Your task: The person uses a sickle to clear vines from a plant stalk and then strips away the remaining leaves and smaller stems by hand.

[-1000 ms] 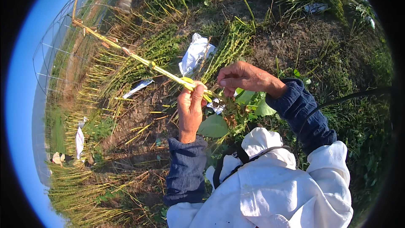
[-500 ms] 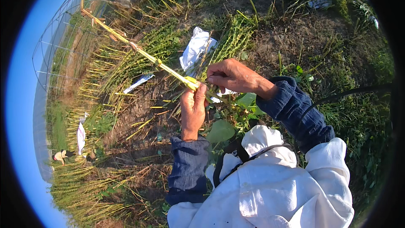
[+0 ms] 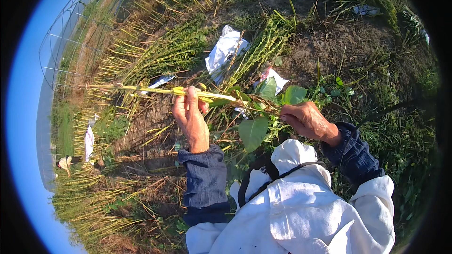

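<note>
My left hand [image 3: 190,121] is closed round a long yellow stalk [image 3: 157,90], which looks like a sesame stalk with small pods along it. The stalk lies almost level, its dry brown tip pointing left. To the right, my right hand [image 3: 308,120] pinches a brown, stringy vine [image 3: 266,106] that stretches between it and the stalk's pale end. Broad green leaves [image 3: 254,134] hang from the vine below and above. How the vine and stalk are joined is hard to make out.
Cut stalks [image 3: 165,59] lie in bundles on the soil, with white sacks [image 3: 227,49] among them. More stalks [image 3: 99,202] lie at lower left. A wire-framed arch [image 3: 70,33] stands far left, and another person [image 3: 65,162] is in the distance. Weeds [image 3: 405,160] cover the right side.
My hands have moved apart, the left to the left and the right to the right and down. The stalk has swung from slanting up-left to nearly level; the leafy vine is now stretched out.
</note>
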Demonstrator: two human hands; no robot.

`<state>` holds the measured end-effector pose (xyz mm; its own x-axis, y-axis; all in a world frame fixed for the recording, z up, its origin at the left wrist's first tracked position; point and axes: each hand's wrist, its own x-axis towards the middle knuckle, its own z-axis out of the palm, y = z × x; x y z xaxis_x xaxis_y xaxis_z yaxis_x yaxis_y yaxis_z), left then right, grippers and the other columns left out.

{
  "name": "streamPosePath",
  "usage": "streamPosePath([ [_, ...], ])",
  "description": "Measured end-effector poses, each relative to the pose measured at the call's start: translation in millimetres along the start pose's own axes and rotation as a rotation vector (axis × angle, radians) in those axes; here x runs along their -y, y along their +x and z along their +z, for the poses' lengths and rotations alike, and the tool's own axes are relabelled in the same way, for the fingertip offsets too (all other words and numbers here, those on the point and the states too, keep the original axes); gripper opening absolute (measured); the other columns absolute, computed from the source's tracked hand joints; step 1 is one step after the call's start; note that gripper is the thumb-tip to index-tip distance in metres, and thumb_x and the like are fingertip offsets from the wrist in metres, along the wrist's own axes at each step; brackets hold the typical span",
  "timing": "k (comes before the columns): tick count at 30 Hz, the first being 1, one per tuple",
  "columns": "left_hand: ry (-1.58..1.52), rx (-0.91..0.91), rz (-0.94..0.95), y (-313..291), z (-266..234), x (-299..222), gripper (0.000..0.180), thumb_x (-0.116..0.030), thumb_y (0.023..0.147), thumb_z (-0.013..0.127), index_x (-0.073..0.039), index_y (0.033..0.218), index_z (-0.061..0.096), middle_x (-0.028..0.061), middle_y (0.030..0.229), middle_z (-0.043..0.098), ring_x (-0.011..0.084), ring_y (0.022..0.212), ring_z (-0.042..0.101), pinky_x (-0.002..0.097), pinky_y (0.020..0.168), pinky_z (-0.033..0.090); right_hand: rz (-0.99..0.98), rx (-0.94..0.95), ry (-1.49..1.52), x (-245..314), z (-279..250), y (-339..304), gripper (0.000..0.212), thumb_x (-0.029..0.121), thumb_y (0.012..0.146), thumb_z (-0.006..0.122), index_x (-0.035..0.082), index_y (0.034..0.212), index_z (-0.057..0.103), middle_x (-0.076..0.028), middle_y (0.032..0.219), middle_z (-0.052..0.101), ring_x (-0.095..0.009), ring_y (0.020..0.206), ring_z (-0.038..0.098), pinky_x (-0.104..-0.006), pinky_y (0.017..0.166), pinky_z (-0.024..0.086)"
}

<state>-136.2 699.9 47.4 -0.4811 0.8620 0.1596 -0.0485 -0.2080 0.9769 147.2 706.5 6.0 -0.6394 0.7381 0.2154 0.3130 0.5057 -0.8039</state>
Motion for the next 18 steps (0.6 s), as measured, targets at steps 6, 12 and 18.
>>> streamPosePath([
  [6,0.025,0.052,0.026,-14,15,9,0.019,-0.021,0.095,0.056,-0.003,0.095,0.057,0.0017,0.073,0.056,0.0084,0.056,0.048,0.0224,0.050,0.039,0.499,0.113,0.636,-33,1,-12,0.016,0.017,0.090,0.057,0.002,0.094,0.060,-0.006,0.079,0.063,-0.016,0.073,0.062,-0.0314,0.066,0.050],
  [12,0.149,0.211,0.079,-17,16,3,0.020,-0.025,0.096,0.053,-0.005,0.093,0.057,0.0027,0.083,0.058,0.0080,0.064,0.052,0.0225,0.057,0.043,0.330,-0.346,0.529,-45,-13,8,0.021,0.020,0.092,0.057,0.001,0.100,0.059,-0.003,0.087,0.063,-0.010,0.074,0.055,-0.0265,0.070,0.048],
  [18,0.197,0.410,0.126,-20,17,1,0.015,-0.019,0.096,0.053,-0.004,0.095,0.055,0.0014,0.089,0.057,0.0072,0.070,0.051,0.0221,0.062,0.043,0.056,0.064,-0.014,-6,7,80,0.036,0.037,0.092,0.056,0.002,0.089,0.062,-0.006,0.068,0.060,-0.015,0.063,0.060,-0.0320,0.057,0.047],
])
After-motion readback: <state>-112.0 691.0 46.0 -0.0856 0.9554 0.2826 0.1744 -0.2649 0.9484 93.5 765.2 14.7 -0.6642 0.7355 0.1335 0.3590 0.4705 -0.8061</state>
